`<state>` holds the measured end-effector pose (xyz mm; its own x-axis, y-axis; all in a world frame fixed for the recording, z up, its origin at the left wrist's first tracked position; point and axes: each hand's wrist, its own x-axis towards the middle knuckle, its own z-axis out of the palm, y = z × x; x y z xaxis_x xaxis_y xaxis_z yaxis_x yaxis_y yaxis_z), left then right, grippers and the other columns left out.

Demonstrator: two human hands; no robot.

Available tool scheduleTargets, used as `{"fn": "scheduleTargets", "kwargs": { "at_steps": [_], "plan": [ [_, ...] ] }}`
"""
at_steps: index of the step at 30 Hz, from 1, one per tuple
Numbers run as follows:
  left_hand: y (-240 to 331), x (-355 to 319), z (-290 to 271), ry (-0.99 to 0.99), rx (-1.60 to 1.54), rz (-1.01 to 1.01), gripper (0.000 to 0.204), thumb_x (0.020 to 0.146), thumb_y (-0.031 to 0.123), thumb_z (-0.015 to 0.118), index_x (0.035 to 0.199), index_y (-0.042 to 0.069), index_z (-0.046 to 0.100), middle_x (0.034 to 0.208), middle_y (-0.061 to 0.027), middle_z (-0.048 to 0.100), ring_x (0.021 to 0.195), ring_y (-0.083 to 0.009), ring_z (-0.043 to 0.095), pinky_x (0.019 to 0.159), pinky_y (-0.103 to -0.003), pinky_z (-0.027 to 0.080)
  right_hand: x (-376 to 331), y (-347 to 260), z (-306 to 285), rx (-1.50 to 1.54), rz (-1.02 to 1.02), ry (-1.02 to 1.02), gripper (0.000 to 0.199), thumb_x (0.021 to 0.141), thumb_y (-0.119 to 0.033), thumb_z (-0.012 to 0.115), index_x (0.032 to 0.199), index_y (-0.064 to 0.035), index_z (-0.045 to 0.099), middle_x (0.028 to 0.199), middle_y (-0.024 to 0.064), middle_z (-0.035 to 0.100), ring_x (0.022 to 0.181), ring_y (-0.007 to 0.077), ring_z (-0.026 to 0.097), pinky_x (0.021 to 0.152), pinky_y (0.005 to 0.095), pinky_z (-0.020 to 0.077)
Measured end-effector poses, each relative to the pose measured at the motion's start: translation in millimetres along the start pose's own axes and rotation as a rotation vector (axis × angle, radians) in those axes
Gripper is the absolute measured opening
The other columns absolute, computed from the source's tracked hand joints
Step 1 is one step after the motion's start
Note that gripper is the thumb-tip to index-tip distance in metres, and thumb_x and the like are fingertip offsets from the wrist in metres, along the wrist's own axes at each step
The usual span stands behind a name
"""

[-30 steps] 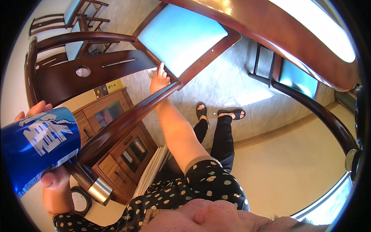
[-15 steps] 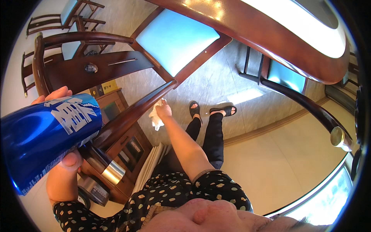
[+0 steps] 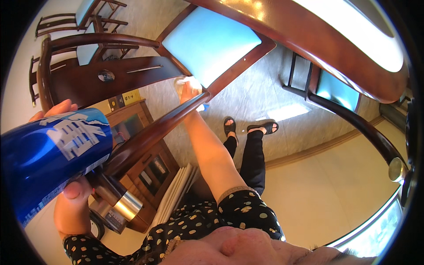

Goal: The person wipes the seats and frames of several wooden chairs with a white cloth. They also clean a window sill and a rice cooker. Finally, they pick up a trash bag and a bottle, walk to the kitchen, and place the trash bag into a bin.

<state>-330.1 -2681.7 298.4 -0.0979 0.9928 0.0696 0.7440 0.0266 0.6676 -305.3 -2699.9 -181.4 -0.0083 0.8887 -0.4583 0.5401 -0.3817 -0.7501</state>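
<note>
A large blue can (image 3: 57,150) with white lettering fills the left side of the view, tilted on its side. My left hand (image 3: 76,194) grips it, fingers over the far side and thumb underneath. My right hand (image 3: 190,92) is closed on a whitish cloth (image 3: 180,84), at the corner where the backrest (image 3: 119,77) of a dark wooden armchair meets its light-blue seat (image 3: 212,44). The forearm passes beneath the chair's armrest (image 3: 154,128). Part of the cloth is hidden by the fingers.
A dark wooden table edge (image 3: 318,39) curves across the upper right. Another blue-seated chair (image 3: 338,92) stands beside it. A wooden cabinet (image 3: 152,168) is below the armrest, with rolled white sheets (image 3: 176,192) next to it. More chairs (image 3: 86,53) are at upper left.
My right hand with the cloth has moved up and away, from below the armrest to the seat and backrest corner. The left hand still holds the can, nearly in place.
</note>
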Motion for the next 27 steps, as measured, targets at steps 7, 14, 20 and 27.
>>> {"fn": "scheduleTargets", "kwargs": {
  "at_steps": [7,14,20,27],
  "plan": [
    [-15,0,-1,0.036,-0.270,0.039,0.104,0.060,0.068,0.074,0.133,0.007,0.033,0.122,-0.0215,0.053,0.114,-0.0283,0.054,0.096,-0.042,0.047,-50,-17,-70,-0.549,-0.174,-0.886,0.054,0.089,-0.045,0.047,0.132,-0.0132,0.050,0.137,0.0147,0.048,0.127,0.0312,0.045,0.104,0.0407,0.0350],
    [-24,17,-6,-0.038,-0.408,0.077,0.103,0.055,0.052,0.086,0.134,0.007,0.038,0.121,-0.0219,0.055,0.111,-0.0277,0.057,0.090,-0.039,0.050,-56,57,-163,-0.089,0.092,-0.472,0.034,0.082,-0.034,0.054,0.092,-0.0058,0.069,0.098,0.0195,0.066,0.099,0.0359,0.060,0.081,0.0445,0.0471],
    [-12,15,-15,-0.025,-0.462,0.032,0.099,0.050,0.032,0.093,0.131,0.005,0.044,0.123,-0.0235,0.054,0.109,-0.0300,0.059,0.085,-0.040,0.054,51,-50,-149,-0.165,-0.637,0.066,0.020,0.078,-0.016,0.063,0.095,-0.0050,0.064,0.088,0.0177,0.063,0.085,0.0347,0.060,0.076,0.0444,0.0475],
    [-3,21,-18,0.028,-0.445,-0.019,0.100,0.050,0.021,0.093,0.135,0.006,0.041,0.122,-0.0246,0.054,0.106,-0.0321,0.059,0.085,-0.041,0.054,153,-149,-53,-0.599,-0.498,-0.466,0.032,0.084,-0.020,0.057,0.114,-0.0073,0.059,0.115,0.0155,0.060,0.105,0.0336,0.058,0.087,0.0431,0.0473]
  ]
}}
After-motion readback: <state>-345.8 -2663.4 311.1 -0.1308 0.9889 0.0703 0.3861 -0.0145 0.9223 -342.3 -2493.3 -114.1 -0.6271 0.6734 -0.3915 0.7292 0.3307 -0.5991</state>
